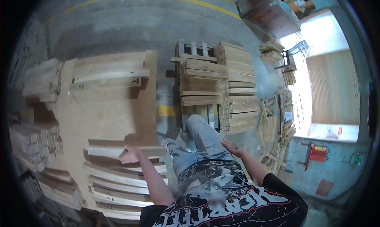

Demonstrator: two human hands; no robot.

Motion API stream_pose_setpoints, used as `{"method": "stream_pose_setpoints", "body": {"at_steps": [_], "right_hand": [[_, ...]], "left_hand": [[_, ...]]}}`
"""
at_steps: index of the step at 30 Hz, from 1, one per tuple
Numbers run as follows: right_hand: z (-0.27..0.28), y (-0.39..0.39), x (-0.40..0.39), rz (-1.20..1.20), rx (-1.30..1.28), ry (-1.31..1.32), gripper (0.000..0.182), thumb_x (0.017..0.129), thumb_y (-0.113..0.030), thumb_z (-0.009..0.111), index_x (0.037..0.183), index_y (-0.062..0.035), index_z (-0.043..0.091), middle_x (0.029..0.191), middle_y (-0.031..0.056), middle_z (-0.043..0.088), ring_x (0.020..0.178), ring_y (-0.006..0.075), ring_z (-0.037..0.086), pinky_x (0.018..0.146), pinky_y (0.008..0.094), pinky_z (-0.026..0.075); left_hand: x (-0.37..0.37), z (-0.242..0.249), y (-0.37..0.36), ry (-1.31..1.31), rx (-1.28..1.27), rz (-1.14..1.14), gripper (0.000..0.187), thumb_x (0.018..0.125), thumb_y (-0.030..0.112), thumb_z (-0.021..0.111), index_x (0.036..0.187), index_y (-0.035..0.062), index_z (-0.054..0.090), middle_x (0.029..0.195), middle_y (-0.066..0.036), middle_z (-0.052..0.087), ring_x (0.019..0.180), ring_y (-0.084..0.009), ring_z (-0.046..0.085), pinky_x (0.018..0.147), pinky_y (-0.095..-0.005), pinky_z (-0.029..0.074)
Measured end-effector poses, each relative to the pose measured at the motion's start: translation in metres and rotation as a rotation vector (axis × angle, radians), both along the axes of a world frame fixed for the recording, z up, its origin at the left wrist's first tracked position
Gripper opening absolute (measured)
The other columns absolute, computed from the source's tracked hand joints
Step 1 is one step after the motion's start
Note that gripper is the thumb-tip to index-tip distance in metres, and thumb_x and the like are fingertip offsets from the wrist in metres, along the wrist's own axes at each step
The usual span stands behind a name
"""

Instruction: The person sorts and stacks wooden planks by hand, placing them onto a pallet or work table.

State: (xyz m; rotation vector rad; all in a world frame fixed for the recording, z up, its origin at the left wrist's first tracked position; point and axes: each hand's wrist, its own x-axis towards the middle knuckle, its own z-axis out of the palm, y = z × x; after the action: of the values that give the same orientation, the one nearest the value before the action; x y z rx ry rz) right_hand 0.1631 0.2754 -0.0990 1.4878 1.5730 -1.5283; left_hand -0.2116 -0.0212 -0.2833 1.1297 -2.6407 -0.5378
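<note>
My left hand [130, 154] is over the worktable [107, 116], with its fingers closed round a straight wooden slat [103, 151]. The slat lies across the table, behind a row of curved wooden slats [114, 175] set side by side. Some of these have slots cut near their ends. My right hand [231, 148] hangs at my right thigh, fingers stretched out and holding nothing that shows. Farther along the table lie wide boards [111, 64] and a slotted rail [107, 83].
Stacks of cut timber [239, 76] stand on the floor to the right, close to my knee. More wood piles [33, 142] sit left of the table. Loose offcuts [269, 120] lie near the wall. A cabinet [269, 13] stands at the far right.
</note>
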Motion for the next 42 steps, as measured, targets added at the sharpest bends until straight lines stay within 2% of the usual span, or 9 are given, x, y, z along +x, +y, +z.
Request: {"method": "stream_pose_setpoints", "body": {"at_steps": [5, 10, 15, 17, 22, 30, 37, 40, 42], "right_hand": [[-0.012, -0.010, 0.080, -0.348, 0.032, -0.046, 0.066, 0.099, -0.059, 0.053, 0.141, -0.0087, 0.055, 0.132, 0.0089, 0.062, 0.121, 0.0208, 0.056, 0.101, 0.0360, 0.044], [-0.018, -0.004, 0.127, -0.566, -0.040, -0.218, 0.079, 0.092, -0.061, 0.062, 0.151, -0.0114, 0.044, 0.139, 0.0078, 0.060, 0.124, 0.0217, 0.056, 0.101, 0.0357, 0.045], [-0.039, 0.028, 0.146, -0.437, -0.041, -0.028, 0.095, 0.087, -0.059, 0.068, 0.156, -0.0041, 0.031, 0.145, 0.0198, 0.055, 0.133, 0.0325, 0.053, 0.107, 0.0400, 0.044], [-0.057, 0.042, 0.142, -0.305, 0.152, -0.157, 0.097, 0.086, -0.056, 0.069, 0.155, -0.0011, 0.028, 0.147, 0.0257, 0.051, 0.135, 0.0374, 0.050, 0.110, 0.0427, 0.042], [-0.112, 0.091, 0.136, -0.191, 0.500, -0.129, 0.094, 0.085, -0.053, 0.070, 0.154, -0.0026, 0.029, 0.147, 0.0307, 0.045, 0.137, 0.0448, 0.045, 0.114, 0.0468, 0.039], [-0.139, 0.216, 0.118, -0.142, 0.461, -0.287, 0.087, 0.085, -0.057, 0.068, 0.147, -0.0025, 0.042, 0.136, 0.0279, 0.053, 0.126, 0.0448, 0.055, 0.104, 0.0498, 0.047], [-0.204, 0.294, 0.144, -0.031, -0.027, -0.325, 0.114, 0.084, -0.071, 0.061, 0.159, 0.0017, 0.015, 0.156, 0.0284, 0.038, 0.142, 0.0389, 0.044, 0.115, 0.0433, 0.040], [-0.253, 0.284, 0.150, -0.116, 0.099, -0.306, 0.116, 0.079, -0.076, 0.064, 0.157, -0.0015, 0.023, 0.147, 0.0273, 0.050, 0.134, 0.0400, 0.052, 0.110, 0.0452, 0.045], [-0.258, 0.299, 0.139, -0.161, 0.041, -0.360, 0.115, 0.082, -0.076, 0.062, 0.160, -0.0046, 0.016, 0.152, 0.0259, 0.046, 0.138, 0.0403, 0.048, 0.114, 0.0438, 0.041]], "left_hand": [[-0.006, 0.033, -0.014, 0.032, 0.011, -0.080, 0.066, 0.094, 0.045, 0.068, 0.135, -0.0030, 0.048, 0.122, -0.029, 0.052, 0.107, -0.0459, 0.056, 0.087, -0.0576, 0.051], [-0.025, 0.132, 0.068, 0.439, 0.160, -0.618, 0.053, 0.103, 0.030, 0.059, 0.143, -0.0014, 0.043, 0.138, -0.026, 0.044, 0.123, -0.0406, 0.049, 0.103, -0.0532, 0.043], [-0.030, 0.180, 0.156, 0.521, 0.441, -0.928, 0.045, 0.103, 0.024, 0.059, 0.138, -0.0022, 0.049, 0.131, -0.021, 0.054, 0.118, -0.0343, 0.053, 0.104, -0.0446, 0.042], [-0.008, 0.198, 0.194, 0.520, 0.328, -1.093, 0.038, 0.103, 0.020, 0.058, 0.132, -0.0034, 0.053, 0.121, -0.020, 0.058, 0.110, -0.0331, 0.056, 0.096, -0.0417, 0.045], [0.076, 0.182, 0.280, 0.267, 0.470, -1.352, 0.026, 0.098, 0.014, 0.059, 0.119, -0.0016, 0.058, 0.112, -0.016, 0.057, 0.097, -0.0295, 0.058, 0.084, -0.0378, 0.048], [0.185, 0.129, 0.450, -0.005, 0.473, -1.880, 0.027, 0.090, 0.012, 0.066, 0.116, 0.0037, 0.061, 0.113, -0.016, 0.056, 0.087, -0.0274, 0.062, 0.073, -0.0374, 0.053], [0.186, 0.072, 0.499, -0.404, 0.280, -1.750, 0.025, 0.090, 0.017, 0.067, 0.110, 0.0035, 0.063, 0.108, -0.019, 0.060, 0.098, -0.0363, 0.061, 0.084, -0.0440, 0.050], [0.152, 0.046, 0.506, -0.508, 0.196, -1.708, 0.026, 0.091, 0.023, 0.066, 0.109, 0.0040, 0.065, 0.101, -0.016, 0.063, 0.090, -0.0335, 0.065, 0.080, -0.0432, 0.052], [0.115, 0.005, 0.518, -0.583, 0.130, -1.705, 0.028, 0.093, 0.028, 0.064, 0.107, 0.0044, 0.066, 0.097, -0.016, 0.066, 0.087, -0.0349, 0.066, 0.079, -0.0443, 0.052]]}}
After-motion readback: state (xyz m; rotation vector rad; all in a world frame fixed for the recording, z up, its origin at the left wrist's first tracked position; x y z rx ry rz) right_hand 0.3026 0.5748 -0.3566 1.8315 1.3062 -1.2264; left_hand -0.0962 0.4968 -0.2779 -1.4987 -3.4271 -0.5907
